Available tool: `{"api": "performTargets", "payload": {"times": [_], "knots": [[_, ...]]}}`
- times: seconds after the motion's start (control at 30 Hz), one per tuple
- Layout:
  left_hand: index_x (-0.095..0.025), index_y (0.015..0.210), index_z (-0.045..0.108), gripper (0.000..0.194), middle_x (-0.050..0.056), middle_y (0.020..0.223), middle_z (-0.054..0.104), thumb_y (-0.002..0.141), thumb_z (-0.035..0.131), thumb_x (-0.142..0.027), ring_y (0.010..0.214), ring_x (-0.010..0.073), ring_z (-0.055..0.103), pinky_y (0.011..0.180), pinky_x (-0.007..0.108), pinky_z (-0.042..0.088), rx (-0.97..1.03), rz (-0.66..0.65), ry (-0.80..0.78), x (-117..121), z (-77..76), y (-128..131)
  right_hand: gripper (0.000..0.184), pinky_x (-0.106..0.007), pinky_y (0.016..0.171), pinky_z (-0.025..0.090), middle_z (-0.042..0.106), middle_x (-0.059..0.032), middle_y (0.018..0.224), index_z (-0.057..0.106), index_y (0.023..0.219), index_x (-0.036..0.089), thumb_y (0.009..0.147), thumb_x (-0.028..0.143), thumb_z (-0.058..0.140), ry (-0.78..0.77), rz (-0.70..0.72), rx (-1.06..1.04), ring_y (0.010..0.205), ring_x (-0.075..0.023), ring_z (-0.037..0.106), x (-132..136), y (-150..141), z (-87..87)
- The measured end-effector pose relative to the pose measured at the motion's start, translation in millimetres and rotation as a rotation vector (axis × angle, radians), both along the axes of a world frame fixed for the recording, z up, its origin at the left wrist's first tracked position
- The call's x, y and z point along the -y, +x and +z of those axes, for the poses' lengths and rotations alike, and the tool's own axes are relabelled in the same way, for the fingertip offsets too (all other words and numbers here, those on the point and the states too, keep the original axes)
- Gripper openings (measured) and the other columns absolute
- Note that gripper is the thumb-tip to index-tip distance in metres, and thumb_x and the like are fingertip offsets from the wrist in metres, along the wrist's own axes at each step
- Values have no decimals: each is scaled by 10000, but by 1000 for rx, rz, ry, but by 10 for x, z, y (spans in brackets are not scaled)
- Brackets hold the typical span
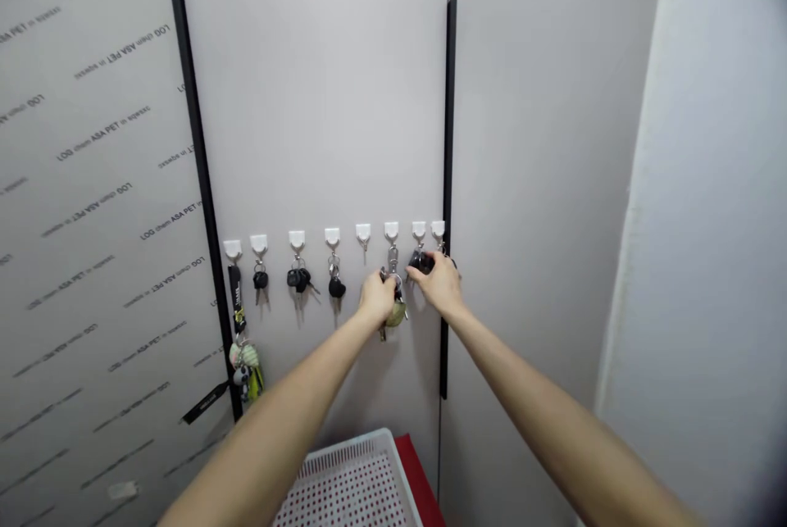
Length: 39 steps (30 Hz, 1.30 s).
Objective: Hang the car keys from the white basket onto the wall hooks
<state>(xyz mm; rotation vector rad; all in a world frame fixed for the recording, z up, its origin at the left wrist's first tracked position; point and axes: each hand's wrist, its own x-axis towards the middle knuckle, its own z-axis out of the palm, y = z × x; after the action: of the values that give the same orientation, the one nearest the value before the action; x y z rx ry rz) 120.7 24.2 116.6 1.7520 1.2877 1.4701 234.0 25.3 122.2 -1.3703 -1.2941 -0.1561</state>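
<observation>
A row of several white wall hooks (332,235) runs across a grey cabinet door (320,101). My left hand (376,296) is closed around a key bunch with a greenish charm (396,313) that hangs from the sixth hook (391,229). My right hand (440,284) pinches a black key fob (421,261) under the two rightmost hooks (428,229). The fifth hook (363,232) carries nothing. Black keys (298,278) hang from the hooks further left.
A lanyard with plush charms (244,363) hangs from the leftmost hook. Black vertical handles (450,183) edge the doors. A white perforated basket (350,482) sits below on a red surface (418,478). A white wall (707,224) closes the right side.
</observation>
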Motion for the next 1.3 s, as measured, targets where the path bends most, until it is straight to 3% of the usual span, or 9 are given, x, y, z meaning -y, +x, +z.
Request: {"api": "performTargets", "payload": {"times": [0.13,0.4,0.5,0.6,0.83,0.93,1.07,1.2,1.3], "knots": [[-146,504,469,107,-2,446,455,601,447,-186,496,107,440,515,219,331,75,-36,-48,-23,-79,211,410,-296,635,395,548,-53,750,489,844,157,488,357,532,45,41,-119,684,-157,506,-16,-65,6],[-149,455,359,190,-71,351,296,634,398,-198,319,29,263,370,166,228,292,-233,45,74,715,5,192,-193,392,354,453,37,499,484,727,157,568,254,436,127,298,-258,410,-75,438,132,128,582],[-148,453,343,206,-83,339,264,626,427,-220,311,19,222,359,161,196,288,-383,7,238,744,-190,166,-182,390,333,444,44,499,479,718,161,572,218,427,47,476,-106,408,-67,418,283,-23,500],[-136,485,382,169,-73,368,327,597,474,-222,338,23,266,372,161,202,189,-427,-165,438,252,-383,135,-174,424,326,443,48,523,468,699,166,573,182,422,-115,664,44,441,-59,398,473,-241,29],[-123,636,507,106,-34,488,438,602,412,-154,449,67,371,450,190,284,-47,-231,-514,831,-1775,-774,155,-166,470,306,462,36,546,475,636,143,522,94,382,-650,813,173,517,-69,400,829,-639,-1763],[-153,791,537,262,2,665,533,545,458,-117,607,114,462,582,230,342,-250,-276,-553,946,-2041,-969,166,-174,474,306,499,31,568,513,638,150,505,113,422,-777,820,319,543,-86,426,862,-698,-2018],[-186,1020,427,627,35,773,555,417,584,-110,748,187,480,687,300,348,-406,-275,-468,879,-1474,-1274,164,-209,502,346,550,-6,612,560,660,152,533,183,460,-825,881,395,564,-118,473,676,-788,-1480],[-171,997,416,388,66,917,508,612,460,-203,940,158,409,822,294,281,-57,228,128,515,-594,-1424,352,-274,661,363,536,-85,887,492,920,144,613,308,437,-335,656,110,740,-148,494,322,-1054,-588],[-161,1001,378,476,80,914,511,562,530,-264,862,165,463,750,295,342,28,350,160,224,-232,-1367,375,-269,632,365,549,-60,790,471,936,154,605,329,443,-166,419,43,681,-137,496,89,-1283,-207]]}}
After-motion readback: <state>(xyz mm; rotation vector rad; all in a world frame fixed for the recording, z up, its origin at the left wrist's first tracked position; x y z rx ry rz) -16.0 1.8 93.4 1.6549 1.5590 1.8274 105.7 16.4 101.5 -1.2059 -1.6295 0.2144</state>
